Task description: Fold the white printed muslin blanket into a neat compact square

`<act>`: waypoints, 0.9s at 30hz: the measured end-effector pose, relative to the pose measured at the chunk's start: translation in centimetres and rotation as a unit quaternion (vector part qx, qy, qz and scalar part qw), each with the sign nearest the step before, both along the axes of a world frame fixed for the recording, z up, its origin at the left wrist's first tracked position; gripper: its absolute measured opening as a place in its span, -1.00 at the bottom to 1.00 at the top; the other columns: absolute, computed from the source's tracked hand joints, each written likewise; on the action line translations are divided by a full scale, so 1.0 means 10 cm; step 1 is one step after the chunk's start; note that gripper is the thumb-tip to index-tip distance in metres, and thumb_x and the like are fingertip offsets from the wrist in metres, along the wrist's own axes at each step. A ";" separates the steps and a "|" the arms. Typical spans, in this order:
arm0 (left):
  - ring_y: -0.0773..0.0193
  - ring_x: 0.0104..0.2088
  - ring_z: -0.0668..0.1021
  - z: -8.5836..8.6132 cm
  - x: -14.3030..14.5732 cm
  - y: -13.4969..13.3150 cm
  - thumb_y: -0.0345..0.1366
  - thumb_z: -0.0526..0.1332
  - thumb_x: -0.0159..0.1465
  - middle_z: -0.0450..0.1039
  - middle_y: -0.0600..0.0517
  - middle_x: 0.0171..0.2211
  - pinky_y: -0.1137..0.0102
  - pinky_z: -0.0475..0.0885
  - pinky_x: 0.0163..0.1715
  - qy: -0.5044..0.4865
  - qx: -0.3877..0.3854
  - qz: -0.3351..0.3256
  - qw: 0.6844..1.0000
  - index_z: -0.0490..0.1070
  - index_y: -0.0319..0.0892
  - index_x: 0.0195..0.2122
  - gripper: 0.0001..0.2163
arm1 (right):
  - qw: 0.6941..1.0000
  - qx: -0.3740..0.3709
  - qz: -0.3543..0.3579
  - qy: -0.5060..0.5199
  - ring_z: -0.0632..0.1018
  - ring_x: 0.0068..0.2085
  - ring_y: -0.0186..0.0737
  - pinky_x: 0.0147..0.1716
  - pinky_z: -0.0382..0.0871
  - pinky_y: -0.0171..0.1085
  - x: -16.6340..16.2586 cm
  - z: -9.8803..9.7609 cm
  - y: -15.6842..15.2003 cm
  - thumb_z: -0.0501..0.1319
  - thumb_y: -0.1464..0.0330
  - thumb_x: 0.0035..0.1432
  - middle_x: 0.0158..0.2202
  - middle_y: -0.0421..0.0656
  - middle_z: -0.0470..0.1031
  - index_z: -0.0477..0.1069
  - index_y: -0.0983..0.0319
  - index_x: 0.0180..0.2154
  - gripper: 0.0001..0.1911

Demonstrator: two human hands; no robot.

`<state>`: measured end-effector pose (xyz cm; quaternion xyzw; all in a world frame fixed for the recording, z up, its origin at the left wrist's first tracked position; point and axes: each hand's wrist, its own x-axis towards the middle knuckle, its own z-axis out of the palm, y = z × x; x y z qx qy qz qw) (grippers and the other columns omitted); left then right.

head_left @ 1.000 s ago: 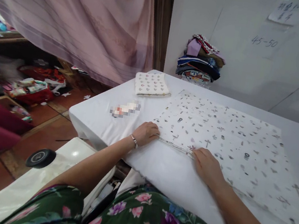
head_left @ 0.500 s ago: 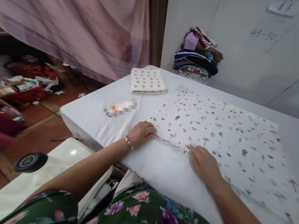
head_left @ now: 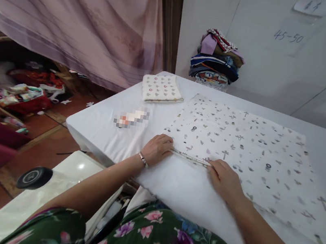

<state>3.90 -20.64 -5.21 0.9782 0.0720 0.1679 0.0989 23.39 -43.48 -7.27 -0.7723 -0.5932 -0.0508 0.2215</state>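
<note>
A white cloth [head_left: 226,132] printed with small palms, flamingos and other motifs lies spread over the white-covered table. Its near edge looks doubled, with layers showing between my hands. My left hand [head_left: 158,149], a silver bracelet at its wrist, has its fingers closed on the near left corner. Farther right along the same edge, my right hand [head_left: 224,179] pinches the cloth between thumb and fingers. A folded cream cloth [head_left: 161,88] with small prints sits toward the back left of the table. Nearer me is a pixelated item [head_left: 132,117] that I cannot make out.
Folded clothes [head_left: 217,60] are piled against the wall behind the white table [head_left: 101,122]. A pale surface with a round black object [head_left: 34,178] stands at lower left. A pink curtain [head_left: 105,18] hangs at left, above a red basket [head_left: 30,103] of items on the floor.
My left hand has shifted slightly right along the near edge of the printed cloth, and its fingers are more bent. My right hand keeps its hold almost unmoved.
</note>
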 end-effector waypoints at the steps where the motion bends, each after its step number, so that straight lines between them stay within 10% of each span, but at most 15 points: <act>1: 0.19 -0.08 0.38 0.00 0.00 0.00 -0.27 0.08 0.27 0.40 -0.04 -0.12 0.25 0.31 -0.08 0.001 0.004 0.003 1.000 0.43 -0.10 -0.26 -0.85 | 1.000 -0.003 0.000 0.000 0.47 -0.17 -0.20 -0.28 0.39 -0.26 0.00 0.00 0.00 -0.08 0.30 0.29 -0.18 -0.11 0.45 0.39 0.18 -0.15 -0.71; 27: 0.22 -0.20 0.47 0.00 0.08 0.02 -0.31 -0.02 0.32 0.46 -0.05 -0.26 0.27 0.31 -0.15 -0.002 0.037 0.036 0.999 0.34 -0.18 -0.31 -0.82 | 0.995 -0.020 -0.005 -0.095 0.47 -0.20 -0.15 -0.26 0.36 -0.22 -0.05 0.03 0.04 -0.07 0.35 0.30 -0.20 -0.07 0.47 0.38 0.23 -0.08 -0.70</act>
